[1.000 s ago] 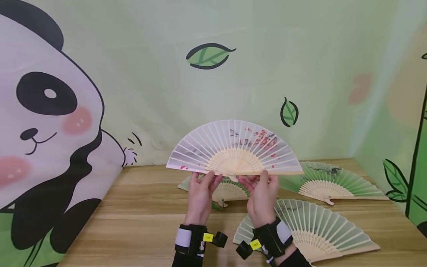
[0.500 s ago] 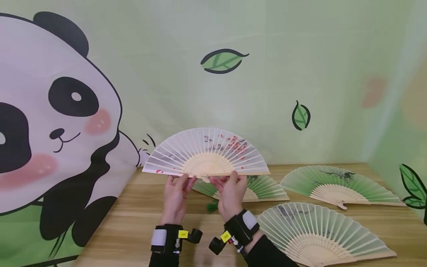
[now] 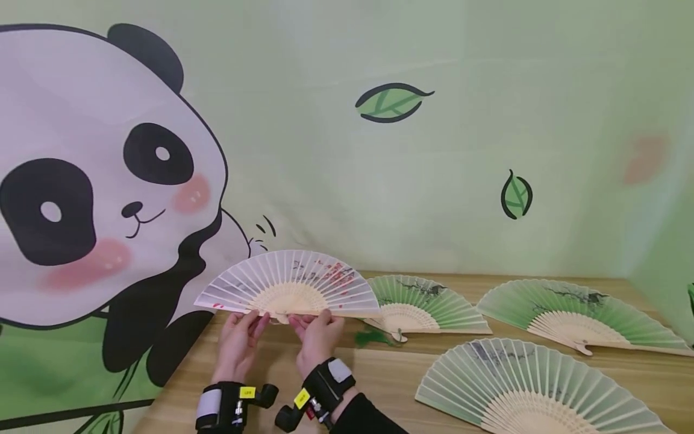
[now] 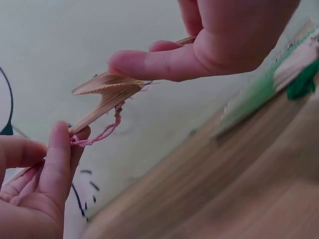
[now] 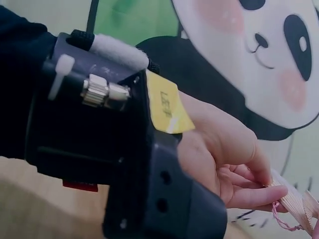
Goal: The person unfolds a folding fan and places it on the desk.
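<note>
An open folding fan (image 3: pixel 290 292), white to pale lilac with red blossoms on its right half, is held upright at the table's back left. My left hand (image 3: pixel 237 345) pinches its lower edge left of the pivot. Right of the pivot, my right hand (image 3: pixel 318 343) grips the same edge. In the left wrist view, a pink cord (image 4: pixel 102 135) hangs between the hands near the stacked wooden ribs (image 4: pixel 112 92). The right wrist view has my left hand (image 5: pixel 224 159) pinching the ribs, with the other wrist's black strap (image 5: pixel 84 129) in front.
A green folding fan (image 3: pixel 420 301) with a green tassel (image 3: pixel 376 339) lies just right of the held one. Another green fan (image 3: pixel 580 310) spreads at the back right, and a grey-green fan (image 3: pixel 531 380) at the front right. Behind the wooden table (image 3: pixel 379 386) hangs a panda backdrop (image 3: pixel 303 150).
Both hands have carried the white fan leftward and lower, off from in front of the green fans. The view has turned left, so more of the panda shows. The grip looks the same.
</note>
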`<control>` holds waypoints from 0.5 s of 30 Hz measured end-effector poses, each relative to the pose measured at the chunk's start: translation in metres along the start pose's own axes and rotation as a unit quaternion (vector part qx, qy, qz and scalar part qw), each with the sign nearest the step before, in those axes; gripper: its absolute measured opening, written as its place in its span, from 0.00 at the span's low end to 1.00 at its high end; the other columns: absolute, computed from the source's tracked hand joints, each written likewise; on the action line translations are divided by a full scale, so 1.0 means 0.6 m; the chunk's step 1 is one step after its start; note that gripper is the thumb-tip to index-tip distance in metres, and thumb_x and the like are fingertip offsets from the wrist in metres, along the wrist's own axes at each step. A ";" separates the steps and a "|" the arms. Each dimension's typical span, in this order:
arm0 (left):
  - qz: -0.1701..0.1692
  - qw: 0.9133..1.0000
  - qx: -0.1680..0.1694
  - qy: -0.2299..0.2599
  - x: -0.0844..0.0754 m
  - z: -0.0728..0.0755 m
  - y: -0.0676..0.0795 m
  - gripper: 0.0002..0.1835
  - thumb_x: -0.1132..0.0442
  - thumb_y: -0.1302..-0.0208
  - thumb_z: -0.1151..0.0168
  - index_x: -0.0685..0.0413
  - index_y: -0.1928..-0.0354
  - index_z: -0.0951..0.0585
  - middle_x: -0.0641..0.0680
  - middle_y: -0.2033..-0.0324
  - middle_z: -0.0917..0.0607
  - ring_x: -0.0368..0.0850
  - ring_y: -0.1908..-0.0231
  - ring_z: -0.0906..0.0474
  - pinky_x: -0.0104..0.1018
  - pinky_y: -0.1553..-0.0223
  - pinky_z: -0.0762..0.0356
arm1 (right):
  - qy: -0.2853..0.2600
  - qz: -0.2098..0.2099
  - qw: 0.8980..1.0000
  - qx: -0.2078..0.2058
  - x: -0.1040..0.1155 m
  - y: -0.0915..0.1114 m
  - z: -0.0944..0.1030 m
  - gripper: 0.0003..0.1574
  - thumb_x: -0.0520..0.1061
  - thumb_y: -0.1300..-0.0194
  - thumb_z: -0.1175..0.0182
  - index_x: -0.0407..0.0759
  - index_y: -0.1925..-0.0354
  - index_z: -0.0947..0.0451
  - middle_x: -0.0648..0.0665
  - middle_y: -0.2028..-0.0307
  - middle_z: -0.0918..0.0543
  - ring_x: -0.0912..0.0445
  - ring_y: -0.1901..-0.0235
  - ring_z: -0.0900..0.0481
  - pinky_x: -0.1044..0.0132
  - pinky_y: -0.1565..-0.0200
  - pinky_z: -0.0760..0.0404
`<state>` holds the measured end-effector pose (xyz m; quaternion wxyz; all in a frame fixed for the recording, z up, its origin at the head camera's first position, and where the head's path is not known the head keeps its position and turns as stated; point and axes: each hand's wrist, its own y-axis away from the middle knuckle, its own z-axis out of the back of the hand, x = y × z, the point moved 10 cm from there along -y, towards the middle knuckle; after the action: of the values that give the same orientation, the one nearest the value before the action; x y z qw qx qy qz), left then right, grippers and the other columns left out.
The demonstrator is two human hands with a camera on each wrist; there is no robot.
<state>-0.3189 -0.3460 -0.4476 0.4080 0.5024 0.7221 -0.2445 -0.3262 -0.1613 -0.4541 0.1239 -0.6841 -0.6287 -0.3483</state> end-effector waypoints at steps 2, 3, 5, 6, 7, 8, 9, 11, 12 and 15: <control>0.016 1.000 0.000 0.000 0.007 0.013 -0.002 0.10 0.73 0.26 0.52 0.61 0.47 0.36 0.52 0.57 0.21 0.41 0.59 0.19 0.33 0.44 0.27 | 0.004 -0.003 1.000 -0.006 -0.012 0.002 0.004 0.10 0.40 0.21 0.63 0.33 0.49 0.44 0.37 0.73 0.28 0.47 0.75 0.18 0.57 0.66 0.15; 0.022 1.000 -0.001 0.002 0.010 0.022 -0.002 0.09 0.73 0.26 0.52 0.61 0.48 0.35 0.52 0.58 0.21 0.42 0.59 0.19 0.33 0.44 0.27 | 0.008 -0.003 1.000 -0.007 -0.018 0.004 0.005 0.09 0.40 0.21 0.63 0.33 0.50 0.45 0.37 0.73 0.28 0.47 0.75 0.18 0.57 0.66 0.15; 0.032 0.999 -0.002 0.008 0.011 0.038 0.000 0.06 0.74 0.26 0.53 0.62 0.51 0.33 0.52 0.59 0.22 0.42 0.59 0.19 0.33 0.44 0.27 | 0.010 -0.005 1.000 -0.008 -0.031 0.012 0.005 0.09 0.39 0.21 0.64 0.33 0.51 0.45 0.37 0.73 0.28 0.47 0.75 0.18 0.57 0.66 0.15; 0.036 0.999 -0.003 0.007 0.010 0.047 0.002 0.06 0.74 0.26 0.53 0.61 0.52 0.32 0.52 0.59 0.22 0.42 0.59 0.19 0.33 0.44 0.28 | 0.009 -0.006 1.000 -0.008 -0.038 0.017 0.005 0.08 0.39 0.21 0.64 0.33 0.51 0.45 0.36 0.73 0.29 0.47 0.75 0.18 0.57 0.66 0.15; 0.038 0.999 -0.006 0.006 0.010 0.057 0.004 0.04 0.74 0.26 0.52 0.61 0.53 0.32 0.52 0.60 0.22 0.41 0.59 0.19 0.33 0.44 0.28 | 0.011 -0.008 1.000 -0.009 -0.045 0.022 0.004 0.08 0.39 0.22 0.64 0.33 0.52 0.45 0.36 0.73 0.29 0.47 0.75 0.19 0.56 0.67 0.15; 0.041 0.999 -0.011 0.005 0.009 0.067 0.007 0.04 0.74 0.26 0.52 0.61 0.55 0.31 0.52 0.61 0.22 0.41 0.60 0.19 0.33 0.44 0.27 | 0.012 -0.013 1.000 -0.010 -0.054 0.027 0.004 0.08 0.39 0.22 0.64 0.33 0.52 0.45 0.36 0.73 0.28 0.47 0.75 0.19 0.56 0.66 0.15; 0.043 0.999 -0.016 0.003 0.007 0.076 0.009 0.03 0.73 0.26 0.52 0.61 0.57 0.31 0.52 0.61 0.22 0.41 0.60 0.19 0.32 0.44 0.27 | 0.014 -0.019 1.000 -0.011 -0.062 0.033 0.004 0.08 0.39 0.22 0.64 0.33 0.52 0.46 0.36 0.72 0.28 0.47 0.75 0.18 0.57 0.66 0.15; 0.046 0.999 -0.022 -0.006 0.005 0.093 0.015 0.02 0.73 0.26 0.52 0.61 0.58 0.31 0.51 0.62 0.23 0.40 0.60 0.19 0.32 0.44 0.27 | 0.016 -0.029 0.999 -0.013 -0.077 0.043 0.005 0.08 0.39 0.21 0.65 0.33 0.51 0.45 0.36 0.72 0.28 0.47 0.74 0.19 0.57 0.66 0.15; 0.048 0.998 -0.026 -0.009 0.004 0.101 0.017 0.02 0.72 0.26 0.52 0.61 0.59 0.30 0.51 0.62 0.23 0.40 0.60 0.20 0.32 0.44 0.27 | 0.020 -0.033 0.999 -0.016 -0.083 0.047 0.007 0.09 0.39 0.21 0.65 0.32 0.51 0.45 0.36 0.72 0.28 0.47 0.74 0.18 0.57 0.65 0.15; 0.052 0.998 -0.029 -0.020 0.003 0.119 0.022 0.03 0.72 0.26 0.52 0.61 0.61 0.30 0.50 0.62 0.24 0.39 0.60 0.20 0.32 0.44 0.28 | 0.029 -0.039 0.999 -0.023 -0.098 0.057 0.012 0.10 0.39 0.21 0.66 0.32 0.51 0.44 0.35 0.71 0.27 0.47 0.73 0.18 0.57 0.65 0.15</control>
<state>-0.2824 -0.3946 -0.4873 0.4491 0.5222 0.6933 -0.2118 -0.2896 -0.2082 -0.4874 0.1124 -0.6515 -0.6426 -0.3872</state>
